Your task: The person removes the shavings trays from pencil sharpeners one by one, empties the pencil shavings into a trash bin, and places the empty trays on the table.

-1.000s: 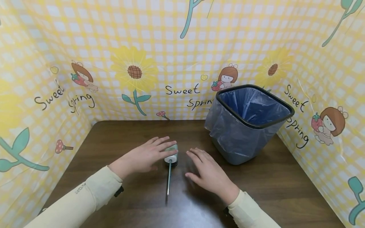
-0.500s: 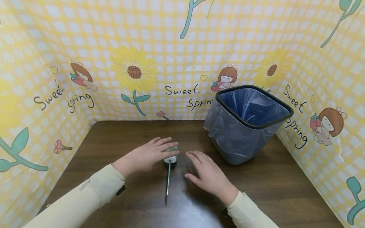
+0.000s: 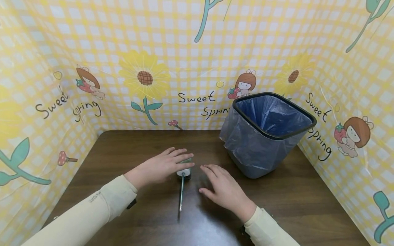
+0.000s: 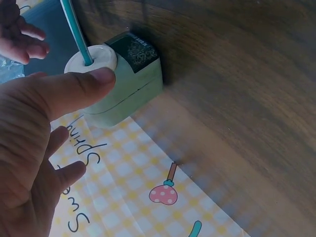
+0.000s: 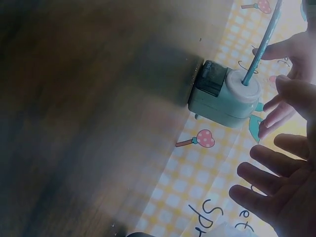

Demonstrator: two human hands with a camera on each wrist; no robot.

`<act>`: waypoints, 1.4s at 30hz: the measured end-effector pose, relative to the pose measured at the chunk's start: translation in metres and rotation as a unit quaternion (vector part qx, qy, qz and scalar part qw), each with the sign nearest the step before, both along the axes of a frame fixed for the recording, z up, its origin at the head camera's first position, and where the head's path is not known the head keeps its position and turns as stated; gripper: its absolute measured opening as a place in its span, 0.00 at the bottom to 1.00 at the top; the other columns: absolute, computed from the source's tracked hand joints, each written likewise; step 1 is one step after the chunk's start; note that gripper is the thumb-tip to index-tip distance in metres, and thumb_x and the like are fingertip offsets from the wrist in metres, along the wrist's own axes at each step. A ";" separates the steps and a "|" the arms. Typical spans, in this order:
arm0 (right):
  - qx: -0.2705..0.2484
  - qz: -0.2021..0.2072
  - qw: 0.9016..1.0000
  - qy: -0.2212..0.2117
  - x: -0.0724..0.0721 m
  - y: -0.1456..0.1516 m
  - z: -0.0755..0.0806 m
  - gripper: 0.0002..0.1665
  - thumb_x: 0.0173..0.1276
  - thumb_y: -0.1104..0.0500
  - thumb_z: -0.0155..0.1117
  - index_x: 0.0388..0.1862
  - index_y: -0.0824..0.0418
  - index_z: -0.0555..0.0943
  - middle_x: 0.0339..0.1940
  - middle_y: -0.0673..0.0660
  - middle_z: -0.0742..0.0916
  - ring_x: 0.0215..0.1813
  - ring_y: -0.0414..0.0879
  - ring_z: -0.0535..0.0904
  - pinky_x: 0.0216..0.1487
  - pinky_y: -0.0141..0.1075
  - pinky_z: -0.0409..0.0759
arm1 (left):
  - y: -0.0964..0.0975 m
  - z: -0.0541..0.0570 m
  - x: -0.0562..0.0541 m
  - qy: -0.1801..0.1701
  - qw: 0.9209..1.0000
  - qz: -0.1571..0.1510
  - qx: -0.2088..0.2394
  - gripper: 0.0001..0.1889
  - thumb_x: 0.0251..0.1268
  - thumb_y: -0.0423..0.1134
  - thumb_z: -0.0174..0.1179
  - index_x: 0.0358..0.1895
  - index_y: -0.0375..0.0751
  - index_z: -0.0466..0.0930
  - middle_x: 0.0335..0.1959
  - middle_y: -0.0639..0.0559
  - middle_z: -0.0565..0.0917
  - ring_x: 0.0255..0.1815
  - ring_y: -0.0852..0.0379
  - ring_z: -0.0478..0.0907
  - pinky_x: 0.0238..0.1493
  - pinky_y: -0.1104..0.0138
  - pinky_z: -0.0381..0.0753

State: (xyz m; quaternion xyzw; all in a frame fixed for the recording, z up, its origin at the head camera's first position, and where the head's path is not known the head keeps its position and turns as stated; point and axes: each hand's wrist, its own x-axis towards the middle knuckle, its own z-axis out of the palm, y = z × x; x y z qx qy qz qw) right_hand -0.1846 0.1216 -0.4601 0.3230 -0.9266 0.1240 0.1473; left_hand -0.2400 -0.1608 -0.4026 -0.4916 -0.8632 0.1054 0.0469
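Note:
A pale green pencil sharpener (image 5: 222, 103) stands on the table, with a white round inlet and a dark window; in the left wrist view shavings show behind that window. A teal pencil (image 3: 181, 194) sticks out of the inlet toward me, unsupported by either hand. My left hand (image 3: 163, 167) hovers at the sharpener's left with fingers extended, hiding part of it in the head view. Nothing is held in it. To the right of the sharpener, my right hand (image 3: 224, 186) is held apart from it, fingers spread and relaxed, also holding nothing.
A grey waste bin (image 3: 255, 157) with a black rim and a clear plastic liner stands right of the sharpener, behind my right hand. Yellow checked cloth (image 3: 191, 61) walls surround the dark wooden table (image 3: 138, 140) at the back and sides.
My left hand has drifted slightly to the right over the sharpener. The right hand has hardly moved, and the pencil stays in the sharpener.

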 end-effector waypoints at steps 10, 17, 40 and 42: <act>0.009 0.000 1.000 -0.003 -0.001 -0.001 -0.001 0.45 0.68 0.36 0.68 0.77 0.55 0.68 0.70 0.54 0.78 0.72 0.50 0.73 0.71 0.47 0.73 | 0.002 -0.004 -0.005 0.017 1.000 0.001 -0.005 0.49 0.57 0.23 0.71 0.80 0.55 0.61 0.82 0.51 0.59 0.82 0.46 0.56 0.76 0.43 0.60; 0.021 -0.005 1.000 0.006 0.000 -0.001 -0.002 0.45 0.68 0.35 0.67 0.76 0.55 0.69 0.68 0.53 0.80 0.69 0.48 0.76 0.68 0.47 0.76 | 0.005 -0.007 -0.008 0.019 1.000 -0.006 -0.010 0.48 0.56 0.22 0.71 0.80 0.56 0.62 0.81 0.52 0.61 0.82 0.47 0.56 0.76 0.42 0.60; 0.042 0.004 0.999 0.007 0.003 -0.006 -0.003 0.43 0.69 0.35 0.67 0.75 0.55 0.71 0.61 0.53 0.85 0.62 0.48 0.82 0.61 0.45 0.81 | 0.017 -0.014 -0.017 0.051 0.997 -0.027 -0.042 0.45 0.61 0.28 0.71 0.80 0.58 0.61 0.80 0.53 0.64 0.80 0.47 0.59 0.74 0.42 0.64; 0.040 0.005 0.999 0.003 0.003 -0.007 -0.002 0.43 0.69 0.36 0.67 0.75 0.55 0.71 0.62 0.53 0.85 0.62 0.48 0.82 0.62 0.46 0.81 | 0.017 -0.015 -0.018 0.057 0.997 -0.026 -0.050 0.44 0.62 0.29 0.70 0.80 0.58 0.61 0.80 0.53 0.64 0.81 0.47 0.59 0.74 0.42 0.64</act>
